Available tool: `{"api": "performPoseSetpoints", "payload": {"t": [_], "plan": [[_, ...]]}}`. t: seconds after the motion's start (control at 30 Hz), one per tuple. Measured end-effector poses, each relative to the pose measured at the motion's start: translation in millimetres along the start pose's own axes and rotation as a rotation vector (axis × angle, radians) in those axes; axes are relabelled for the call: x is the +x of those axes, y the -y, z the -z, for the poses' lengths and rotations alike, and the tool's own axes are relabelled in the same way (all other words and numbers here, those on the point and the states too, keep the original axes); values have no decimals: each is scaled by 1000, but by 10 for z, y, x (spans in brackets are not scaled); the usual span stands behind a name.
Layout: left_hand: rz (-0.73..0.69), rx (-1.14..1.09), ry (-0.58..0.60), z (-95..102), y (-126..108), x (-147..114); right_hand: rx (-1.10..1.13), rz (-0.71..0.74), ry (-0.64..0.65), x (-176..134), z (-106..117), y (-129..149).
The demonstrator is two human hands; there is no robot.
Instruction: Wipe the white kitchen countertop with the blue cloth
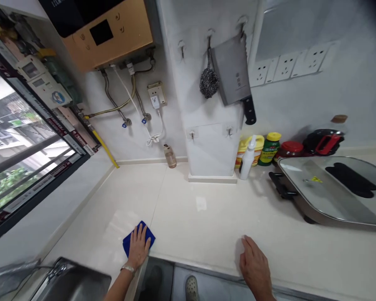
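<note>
My left hand [138, 247] lies flat with spread fingers on a folded dark blue cloth [148, 236]. The cloth rests on the white countertop [181, 217] near its front edge, partly hidden under the palm. A metal watch or bracelet [128, 268] circles the left wrist. Over to the right, my right hand [256, 266] rests at the counter's front edge, its fingers loosely bent and the thumb a little apart. Nothing shows in it.
A sink [78, 282] is at lower left, with a small bottle [169, 156] by the back wall. A cleaver [233, 71] and scourer [209, 82] hang from the pillar. A white spray bottle [247, 161] and an electric pan [335, 192] stand right.
</note>
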State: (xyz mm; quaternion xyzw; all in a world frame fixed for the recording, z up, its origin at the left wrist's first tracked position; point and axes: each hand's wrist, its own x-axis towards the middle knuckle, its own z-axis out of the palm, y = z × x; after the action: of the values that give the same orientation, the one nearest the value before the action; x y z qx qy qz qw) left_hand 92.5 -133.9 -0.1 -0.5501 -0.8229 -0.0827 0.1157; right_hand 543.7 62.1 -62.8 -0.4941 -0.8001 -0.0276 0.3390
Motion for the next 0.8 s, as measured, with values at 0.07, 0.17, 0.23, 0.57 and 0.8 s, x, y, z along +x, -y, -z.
{"api": "performPoseSetpoints", "payload": {"t": [0.07, 0.17, 0.23, 0.57, 0.8], "plan": [[-96, -14, -2, -24, -236, 78, 3, 8, -5, 6, -24, -3], [-297, -27, 33, -14, -754, 134, 13, -7, -11, 12, -51, 1], [-432, -65, 90, 16, -1186, 159, 19, -17, -16, 15, -61, 7], [-741, -382, 312, 3, -2892, 594, 77, -65, -25, 51, -109, 15], [-835, -373, 200, -173, -2707, 1000, 57, -59, -37, 152, -47, 29]]}}
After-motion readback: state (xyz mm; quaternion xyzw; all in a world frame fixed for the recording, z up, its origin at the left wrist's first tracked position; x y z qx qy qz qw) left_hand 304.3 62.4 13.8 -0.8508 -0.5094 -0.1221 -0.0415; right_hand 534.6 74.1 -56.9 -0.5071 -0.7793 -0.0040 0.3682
